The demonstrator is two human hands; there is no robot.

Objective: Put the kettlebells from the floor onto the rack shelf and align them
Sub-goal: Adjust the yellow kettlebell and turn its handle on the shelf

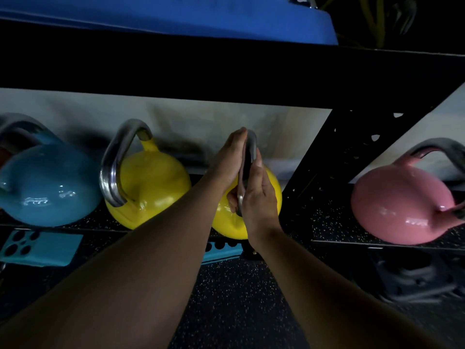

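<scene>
A yellow kettlebell [273, 195] stands on the rack shelf [95, 229] near a black upright, its steel handle turned edge-on toward me. My left hand [226, 165] presses flat against the handle's left side, and my right hand [256, 197] grips it from the right. A second yellow kettlebell [153, 182] sits just to its left, and a blue kettlebell [47, 185] stands further left. A pink kettlebell [400, 205] rests on the shelf section to the right.
The black perforated upright [334, 172] splits the shelf between the yellow and pink kettlebells. A black beam [226, 76] runs overhead with a blue pad [176, 18] on top. Teal blocks with holes [37, 248] lie below the shelf edge, above the speckled rubber floor [231, 298].
</scene>
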